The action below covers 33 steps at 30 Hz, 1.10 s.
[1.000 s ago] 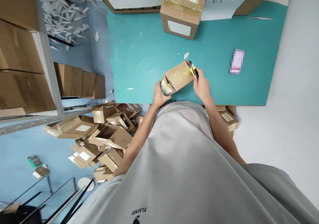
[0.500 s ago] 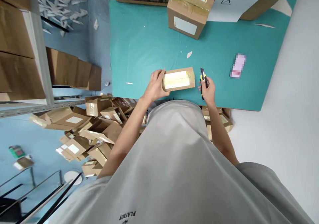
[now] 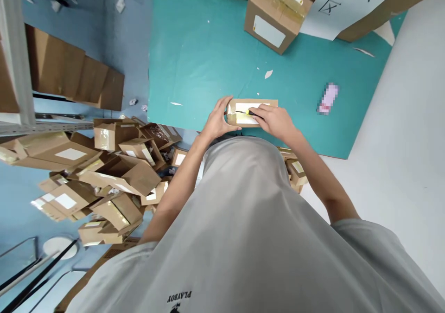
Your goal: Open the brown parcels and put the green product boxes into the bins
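A small brown cardboard box [image 3: 267, 103] with a pale taped label lies flat on the teal table [image 3: 208, 62] near its front edge. My left hand [image 3: 218, 118] is closed round the box's left end and holds it down. My right hand [image 3: 274, 119] grips a yellow and black utility knife [image 3: 246, 112], laid across the box top with its tip pointing left along the tape.
A larger taped cardboard box [image 3: 274, 14] stands at the back of the table, beside a big carton with a paper sign [image 3: 342, 2]. A small pink item [image 3: 327, 98] lies to the right. A heap of opened small boxes [image 3: 104, 169] covers the blue floor at left.
My right hand has moved left with the knife, from beside the box onto its top. The left hand still holds the box's left end. The view has shifted.
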Tool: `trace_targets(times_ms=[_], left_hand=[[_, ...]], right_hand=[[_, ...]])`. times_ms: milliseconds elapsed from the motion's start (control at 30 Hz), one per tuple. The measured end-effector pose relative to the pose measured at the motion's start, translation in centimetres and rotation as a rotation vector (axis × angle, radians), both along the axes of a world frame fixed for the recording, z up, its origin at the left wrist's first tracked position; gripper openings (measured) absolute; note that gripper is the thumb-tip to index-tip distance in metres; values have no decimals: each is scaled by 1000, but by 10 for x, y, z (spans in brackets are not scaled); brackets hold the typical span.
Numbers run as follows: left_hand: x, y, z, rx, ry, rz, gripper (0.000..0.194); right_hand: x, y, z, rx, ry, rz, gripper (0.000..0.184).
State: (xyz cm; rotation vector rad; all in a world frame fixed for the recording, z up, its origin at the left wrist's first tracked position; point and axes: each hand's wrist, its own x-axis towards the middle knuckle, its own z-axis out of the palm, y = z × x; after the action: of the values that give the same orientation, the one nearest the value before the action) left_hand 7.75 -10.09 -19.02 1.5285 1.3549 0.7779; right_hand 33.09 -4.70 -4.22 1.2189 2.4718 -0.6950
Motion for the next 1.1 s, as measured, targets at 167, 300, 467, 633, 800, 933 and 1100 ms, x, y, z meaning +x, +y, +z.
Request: trace_targets(times_ms=[167,300,467,633,800,933,1100], left_hand=[[0,3,-3,26,-33,1,133],[0,6,-7,33,-40,9,129],[-1,11,-9,40,-44,5,128],[-1,15,-14,43,-29,-21,130],[1,11,-25,4,-27,-21,124],[3,14,-32,-10,3,-26,125],[2,21,-32,-33,21,-41,129]], right_hand=[[-33,13,11,29,-131,147,46],[-45,21,17,37,-172,181,43],[-49,26,21,40,-206,203,42],[-60,28,19,58,-228,235,44],[-70,20,8,37,-269,250,41],[-53,19,-1,61,-325,215,44],[-27,32,-8,49,-334,173,44]])
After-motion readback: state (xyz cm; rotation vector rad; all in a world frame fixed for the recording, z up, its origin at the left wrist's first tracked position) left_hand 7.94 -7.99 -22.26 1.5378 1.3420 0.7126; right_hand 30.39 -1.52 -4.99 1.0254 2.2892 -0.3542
